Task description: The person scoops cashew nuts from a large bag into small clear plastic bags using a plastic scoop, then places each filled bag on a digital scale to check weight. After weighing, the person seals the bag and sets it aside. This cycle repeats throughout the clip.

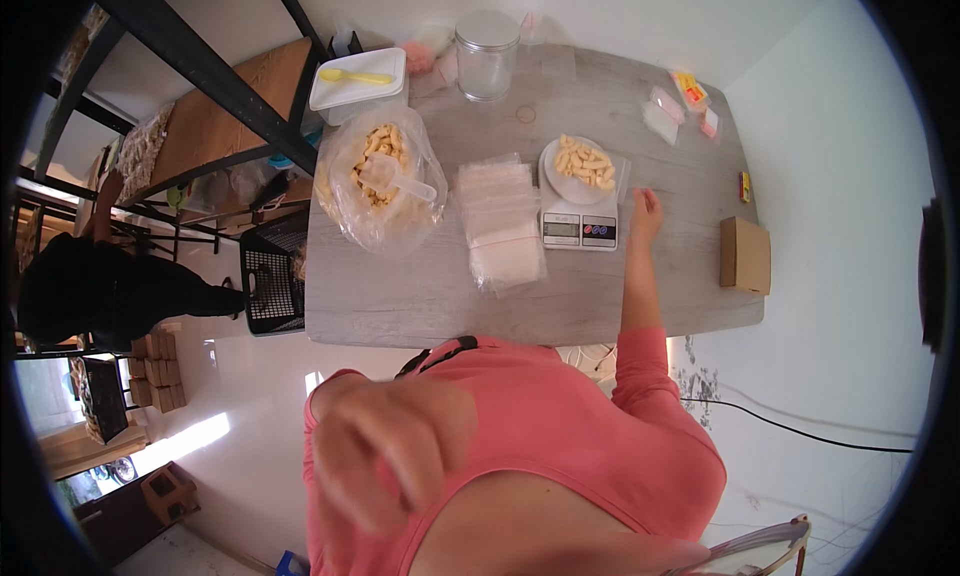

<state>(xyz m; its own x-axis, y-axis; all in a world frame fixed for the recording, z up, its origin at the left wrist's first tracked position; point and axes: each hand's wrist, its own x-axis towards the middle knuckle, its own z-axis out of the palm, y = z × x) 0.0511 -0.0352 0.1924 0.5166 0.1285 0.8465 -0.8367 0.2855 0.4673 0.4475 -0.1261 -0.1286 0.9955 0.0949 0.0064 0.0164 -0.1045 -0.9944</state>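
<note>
My left hand [395, 446] is raised close in front of my chest, blurred, its fingers bent; whether it holds anything cannot be made out. My right hand [646, 216] rests on the table just right of a white kitchen scale [580, 228], fingers curled together. Beside its fingertips lies a clear plastic piece [623, 179]; any grip on it is too small to tell. On the scale, a white plate [553, 181] carries pale yellow finger-shaped snack pieces [584, 164]. Left of the scale lies a stack of clear plastic bags [500, 216].
On the grey table [400, 296], a large clear bag [385, 226] of snack pieces holds a white scoop [405, 183]. Behind stand a lidded white box [335, 94] with a yellow spoon [355, 77] and a jar [487, 61]. A cardboard box [745, 256] sits right; another person [100, 286] stands left.
</note>
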